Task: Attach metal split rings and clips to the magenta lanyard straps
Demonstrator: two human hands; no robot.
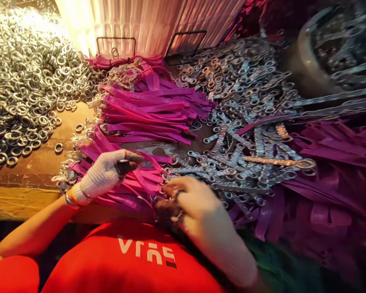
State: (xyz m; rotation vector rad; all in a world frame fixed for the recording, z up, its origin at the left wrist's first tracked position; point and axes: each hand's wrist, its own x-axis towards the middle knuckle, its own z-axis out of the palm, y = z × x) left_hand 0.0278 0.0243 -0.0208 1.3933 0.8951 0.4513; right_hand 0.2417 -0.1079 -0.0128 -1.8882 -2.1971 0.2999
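Note:
My left hand (105, 173), in a white knit glove with dark fingertips, is closed in a pinch. From its fingertips a narrow magenta strap (154, 160) curves toward my right hand (193, 201). That hand is bare on its back, with dark covering around the curled fingers, and is partly blurred. What sits inside its fingers is hidden. Beneath both hands lie more magenta straps (122, 199), with pale metal fittings (64, 175) at their left ends. Just right of my right hand are twisted metal links with ring ends (232, 167).
Loose metal rings (27, 85) are heaped at the left of the wooden bench (21, 199). A bundle of magenta straps (149, 110) lies mid-bench. White ribbed panels (152, 24) stand behind. A round container (311, 61) of metal pieces is at right, above purple straps (332, 183).

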